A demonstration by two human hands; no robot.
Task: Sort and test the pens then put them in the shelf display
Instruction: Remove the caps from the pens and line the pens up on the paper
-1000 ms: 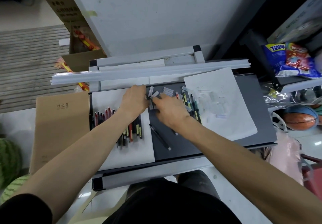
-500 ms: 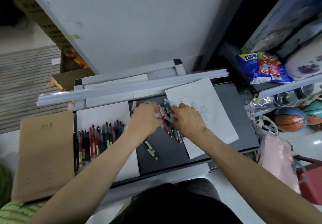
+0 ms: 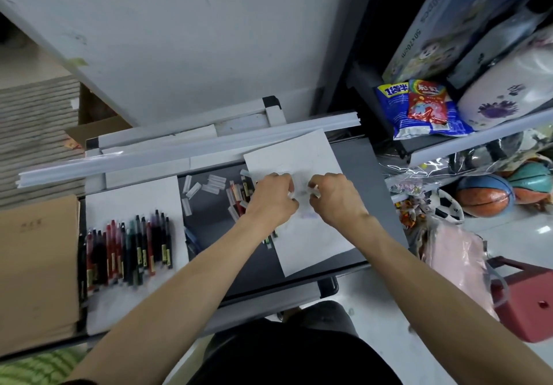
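My left hand (image 3: pixel 273 197) and my right hand (image 3: pixel 333 197) are close together over the white test paper (image 3: pixel 311 244) on the right of the dark tray. Both have curled fingers. The right one pinches a small clear cap (image 3: pixel 316 188). The left grips what looks like a pen, mostly hidden, with only a pale tip (image 3: pixel 289 195) showing. Motion blur hides the gap between them. Just left of the hands is a pile of unsorted pens (image 3: pixel 239 194). A row of sorted red and dark pens (image 3: pixel 128 248) lies on a second white sheet (image 3: pixel 134 199) at the left.
Several loose clear caps (image 3: pixel 209 185) lie on the dark tray (image 3: pixel 215 223). White plastic rails (image 3: pixel 185 152) run across the back. A brown carton (image 3: pixel 36 268) sits at the left. At the right are shelves with a snack bag (image 3: pixel 419 109), balls (image 3: pixel 484 196) and a red stool (image 3: pixel 526 304).
Both hands have left the pen pile and moved right onto the test paper, carrying a small item. The camera view has swung right and up.
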